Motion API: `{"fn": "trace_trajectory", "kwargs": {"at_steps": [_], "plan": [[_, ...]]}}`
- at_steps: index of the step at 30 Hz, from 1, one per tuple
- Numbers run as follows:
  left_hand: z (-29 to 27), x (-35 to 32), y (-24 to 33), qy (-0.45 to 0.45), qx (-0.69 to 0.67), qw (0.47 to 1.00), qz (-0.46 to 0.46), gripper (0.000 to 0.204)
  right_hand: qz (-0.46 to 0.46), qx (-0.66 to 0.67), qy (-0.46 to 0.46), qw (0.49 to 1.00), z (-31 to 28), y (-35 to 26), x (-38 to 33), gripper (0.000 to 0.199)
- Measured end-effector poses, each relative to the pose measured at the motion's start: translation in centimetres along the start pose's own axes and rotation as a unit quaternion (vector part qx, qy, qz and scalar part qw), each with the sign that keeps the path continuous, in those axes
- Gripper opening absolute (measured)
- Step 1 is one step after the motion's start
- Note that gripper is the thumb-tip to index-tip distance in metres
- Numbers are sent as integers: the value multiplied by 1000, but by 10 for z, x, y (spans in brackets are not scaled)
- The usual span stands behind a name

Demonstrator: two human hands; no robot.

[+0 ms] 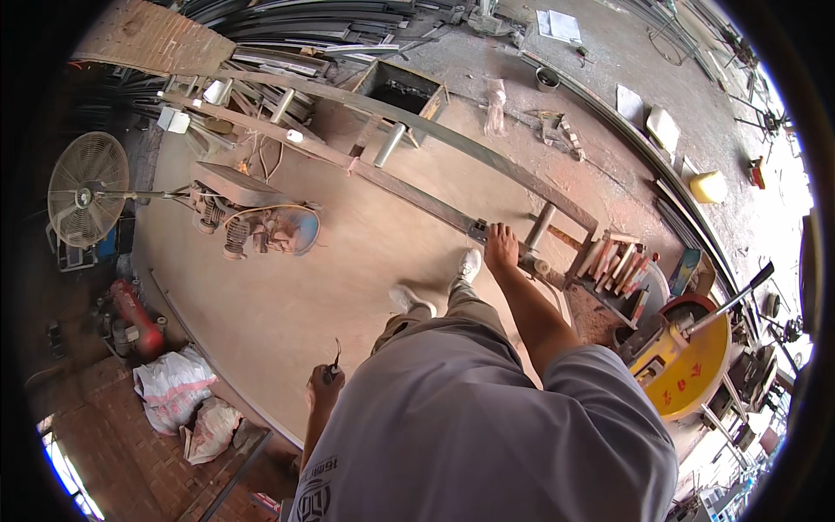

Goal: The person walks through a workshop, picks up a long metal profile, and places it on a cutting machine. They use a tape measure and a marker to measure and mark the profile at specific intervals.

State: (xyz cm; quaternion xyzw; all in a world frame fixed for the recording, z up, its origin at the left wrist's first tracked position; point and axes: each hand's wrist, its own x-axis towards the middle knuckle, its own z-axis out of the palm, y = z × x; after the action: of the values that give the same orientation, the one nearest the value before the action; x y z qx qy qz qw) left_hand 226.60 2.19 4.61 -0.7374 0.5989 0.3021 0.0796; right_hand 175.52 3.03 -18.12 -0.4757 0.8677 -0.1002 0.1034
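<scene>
My right hand (502, 249) reaches forward to the near rail (409, 198) of a long metal roller frame. Its fingers are curled over the rail, beside a small dark metal block (477, 230) fixed there. A steel roller (541, 226) spans the frame just past this hand. Low at my left side, my left hand (325, 385) is closed around a small dark tool (330, 372). From it a thin, curved end points up; its exact kind is too small to make out.
At right, a yellow-guarded cutting machine (696, 365) with a long lever stands beside stacked short offcuts (619, 265). A pedestal fan (87, 191), a dusty motor unit (261, 217) and woven sacks (174, 387) are at left. Metal profiles (313, 30) lie piled behind the frame.
</scene>
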Motion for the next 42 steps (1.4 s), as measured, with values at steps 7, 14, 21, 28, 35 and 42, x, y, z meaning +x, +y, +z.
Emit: {"fn": "trace_trajectory", "kwargs": {"at_steps": [7, 14, 21, 28, 35, 42], "plan": [[-10, 87, 113, 17, 47, 981, 190, 59, -8, 47, -6, 999, -25, 0, -3, 48], [-8, 204, 249, -4, 98, 920, 380, 66, 7, 142, 56, 988, -76, -6, -28, 57], [2, 330, 413, 88, 44, 884, 457, 74, 227, 130, 86, 961, -105, -15, -102, 38], [59, 410, 516, 1, 174, 876, 451, 87, 373, 129, 27, 918, -102, -41, -182, 37], [99, 440, 534, -37, 259, 852, 454, 90, 481, 194, -2, 855, -90, -83, -224, 34], [97, 447, 531, -49, 247, 849, 464, 100, 476, 241, -5, 846, -76, -102, -208, 35]]}}
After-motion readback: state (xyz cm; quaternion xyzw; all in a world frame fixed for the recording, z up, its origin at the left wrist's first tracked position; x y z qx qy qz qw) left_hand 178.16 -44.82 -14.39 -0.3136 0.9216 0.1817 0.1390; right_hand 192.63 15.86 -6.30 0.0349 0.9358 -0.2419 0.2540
